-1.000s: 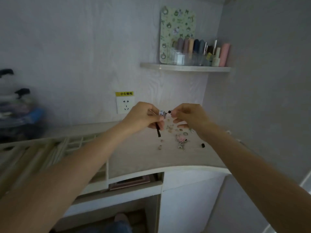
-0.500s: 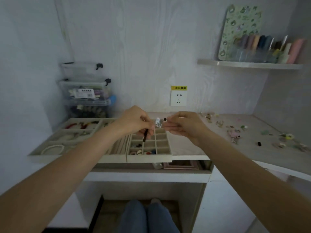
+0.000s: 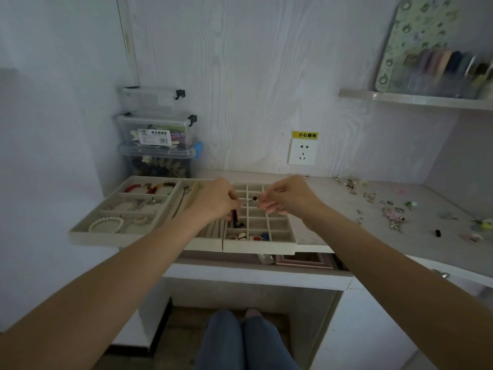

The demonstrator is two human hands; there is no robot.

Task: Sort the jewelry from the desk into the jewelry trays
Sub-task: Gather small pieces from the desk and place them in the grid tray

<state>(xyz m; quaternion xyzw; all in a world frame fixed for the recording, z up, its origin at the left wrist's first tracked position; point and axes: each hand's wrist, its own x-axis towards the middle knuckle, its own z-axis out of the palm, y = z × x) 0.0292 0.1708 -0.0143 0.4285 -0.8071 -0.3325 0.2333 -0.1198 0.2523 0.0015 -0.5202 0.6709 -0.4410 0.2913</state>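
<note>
Beige velvet lines the two jewelry trays on the left part of the counter (image 3: 333, 209): a bracelet tray (image 3: 80, 235) with wide compartments and, just beside it on the right, a grid tray (image 3: 289, 233) of small square cells. Both hands hover over the grid tray's far rows. Between them hangs a small piece of jewelry (image 3: 252, 199), a thin silvery bit with a dark bead at its right end; what kind of piece it is cannot be told. The left hand (image 3: 213, 201) has its grip closed on the piece's left end, fingers curled, and a slim black stick-like object (image 3: 235, 218) hangs down from under the same hand toward the cells. The right hand (image 3: 289, 197) pinches the bead end between thumb and fingertips, the other fingers loosely curled below. The piece sits in the gap between the two grips, above the tray and not touching it.

The nearest row of the grid tray holds small red, white and blue pieces (image 3: 249, 237). The bracelet tray holds a pearl bracelet (image 3: 106, 224) in its near compartment and red beaded items (image 3: 149, 187) in the far one. Loose jewelry (image 3: 392, 216) lies scattered on the counter's right part, well apart from the hands. Clear storage boxes (image 3: 157, 134) stand stacked behind the trays.
</note>
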